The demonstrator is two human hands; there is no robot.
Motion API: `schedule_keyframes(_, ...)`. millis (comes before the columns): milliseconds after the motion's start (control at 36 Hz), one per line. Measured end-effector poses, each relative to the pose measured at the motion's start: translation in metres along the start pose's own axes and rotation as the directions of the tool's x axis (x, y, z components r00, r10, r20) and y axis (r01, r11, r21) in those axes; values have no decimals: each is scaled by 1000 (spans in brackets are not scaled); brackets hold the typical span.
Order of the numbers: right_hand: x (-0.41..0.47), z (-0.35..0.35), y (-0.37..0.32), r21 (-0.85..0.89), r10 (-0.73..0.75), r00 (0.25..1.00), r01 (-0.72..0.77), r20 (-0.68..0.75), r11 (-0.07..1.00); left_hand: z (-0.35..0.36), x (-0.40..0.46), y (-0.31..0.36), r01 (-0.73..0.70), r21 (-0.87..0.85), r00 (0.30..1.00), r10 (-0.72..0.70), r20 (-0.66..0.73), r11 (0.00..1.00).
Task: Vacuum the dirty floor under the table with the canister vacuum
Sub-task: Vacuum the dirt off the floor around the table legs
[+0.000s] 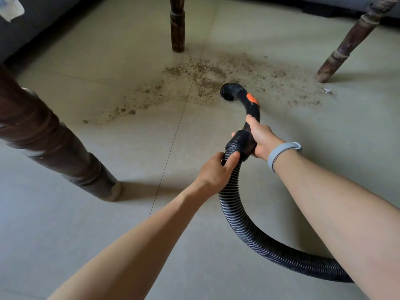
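Here the curved black handle [249,109] is grasped by the right hand [259,137], and the ribbed hose [242,213] just behind its collar is clenched in the left hand [216,169]. The open nozzle end [227,93] is held low inside the dirt patch [194,74], between the table legs [177,29]. Loose grains could be scattered by a fast sweep. Dirt near the far leg [337,53] could be missed, and a paper scrap [325,90] might block the mouth.

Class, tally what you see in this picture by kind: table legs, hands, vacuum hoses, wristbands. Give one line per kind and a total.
Table legs: 3
Hands: 2, left hand, right hand
Vacuum hose: 1
Wristband: 1
Total: 7
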State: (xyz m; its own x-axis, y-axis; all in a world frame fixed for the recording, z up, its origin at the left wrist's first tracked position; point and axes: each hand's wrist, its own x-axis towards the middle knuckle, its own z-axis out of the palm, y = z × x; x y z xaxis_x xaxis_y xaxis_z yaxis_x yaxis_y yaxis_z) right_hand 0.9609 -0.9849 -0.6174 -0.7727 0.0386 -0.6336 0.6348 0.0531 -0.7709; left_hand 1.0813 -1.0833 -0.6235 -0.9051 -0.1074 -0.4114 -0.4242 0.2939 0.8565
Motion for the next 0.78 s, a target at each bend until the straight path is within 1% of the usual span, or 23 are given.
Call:
schedule_keyframes(194, -18, 3, 9, 48, 23, 998, -26, 52, 999, -4, -18, -6, 7, -3, 1000, -7, 14, 1000)
schedule_keyframes(444, -36, 1, 30, 164, 56, 993, -72, 103, 984, -7, -43, -10, 42, 51, 997, -44, 56, 998)
schedule_keyframes(528, -39, 1, 34, 181, 64, 991, -85, 117, 980, -7, -50, -13, 42, 80, 998, -46, 49, 996)
schedule_keyframes(639, -41, 6, 41, 162, 63, 989, -84, 131, 983, -8, -61, -19, 45, 74, 999, -46, 12, 996)
schedule_keyframes(778, -39, 20, 38, 78, 36, 991, -46, 127, 996, -14, -62, -24, 48, 39, 998, -47, -40, 998)
